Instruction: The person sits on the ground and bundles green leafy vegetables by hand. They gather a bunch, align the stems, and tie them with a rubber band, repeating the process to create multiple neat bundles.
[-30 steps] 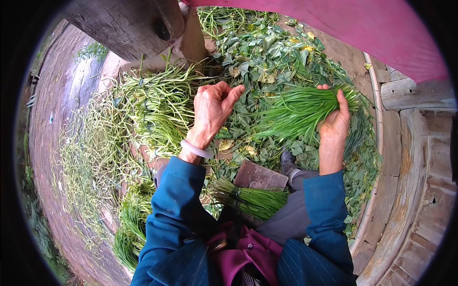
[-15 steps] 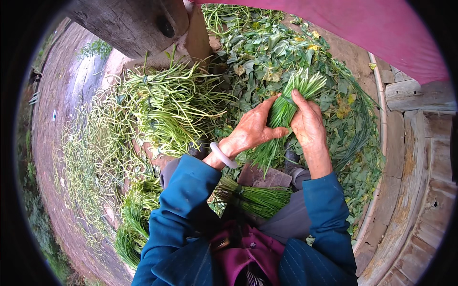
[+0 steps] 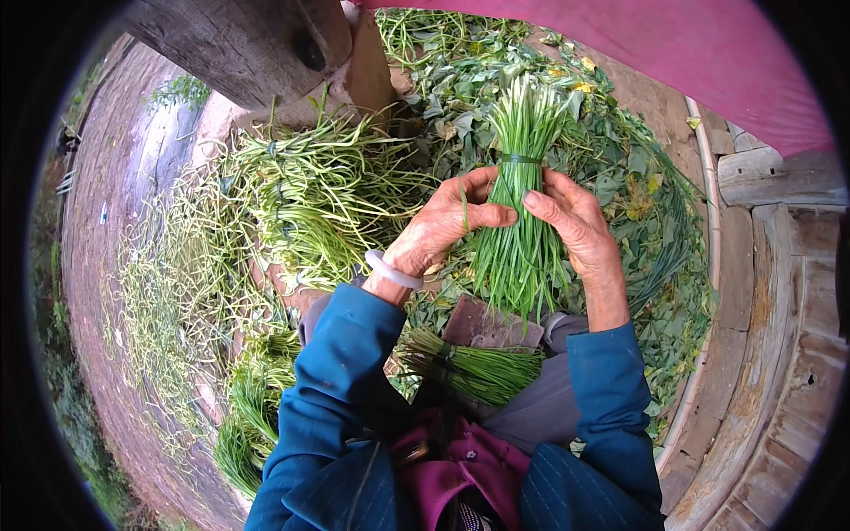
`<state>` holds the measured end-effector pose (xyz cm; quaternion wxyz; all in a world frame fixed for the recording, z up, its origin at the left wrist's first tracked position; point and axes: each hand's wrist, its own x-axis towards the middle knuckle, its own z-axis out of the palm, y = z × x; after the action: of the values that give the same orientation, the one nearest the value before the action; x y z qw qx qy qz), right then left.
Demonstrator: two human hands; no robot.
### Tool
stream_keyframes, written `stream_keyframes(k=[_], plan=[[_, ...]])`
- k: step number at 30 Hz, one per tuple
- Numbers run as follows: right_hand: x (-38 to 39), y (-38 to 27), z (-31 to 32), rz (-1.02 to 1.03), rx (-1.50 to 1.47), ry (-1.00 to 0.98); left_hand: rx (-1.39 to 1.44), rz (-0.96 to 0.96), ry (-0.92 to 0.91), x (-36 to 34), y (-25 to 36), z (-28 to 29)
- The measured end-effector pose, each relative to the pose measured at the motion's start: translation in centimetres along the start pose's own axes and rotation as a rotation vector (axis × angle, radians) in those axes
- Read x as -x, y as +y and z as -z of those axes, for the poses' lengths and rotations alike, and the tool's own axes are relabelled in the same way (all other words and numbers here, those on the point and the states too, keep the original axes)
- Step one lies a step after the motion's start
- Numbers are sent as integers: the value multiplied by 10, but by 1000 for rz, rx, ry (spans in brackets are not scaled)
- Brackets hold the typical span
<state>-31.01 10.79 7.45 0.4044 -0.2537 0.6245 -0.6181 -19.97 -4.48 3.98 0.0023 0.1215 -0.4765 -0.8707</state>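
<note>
Both hands are on the bundle of green stalks (image 3: 518, 239), held upright over the lap; the left hand (image 3: 443, 228) is clamped round its middle, thumb and fingers wrapped across the stems, just under the dark tie band (image 3: 518, 160); the right hand (image 3: 575, 226) presses the far side, fingers closed against the stalks, forefinger pointing in toward the left thumb. A second tied bundle (image 3: 474, 370) lies just below the held one, on the knees beside a reddish brick (image 3: 491, 326); the loose heap of curly stems (image 3: 319, 195) spreads to the left of it; leaf litter (image 3: 620, 168) sits behind it. To do this well, I'd say: keep the squeeze even, cut ends level, and hold the band snug so nothing slips.
</note>
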Motion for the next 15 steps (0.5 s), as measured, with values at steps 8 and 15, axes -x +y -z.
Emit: stream_keyframes(k=[8,15], plan=[[0,3,12,-102,106,-41,-27,-6,-47,-4,-6,15],[6,-6,16,-39,-25,-22,-43,-29,-137,5,11,13]])
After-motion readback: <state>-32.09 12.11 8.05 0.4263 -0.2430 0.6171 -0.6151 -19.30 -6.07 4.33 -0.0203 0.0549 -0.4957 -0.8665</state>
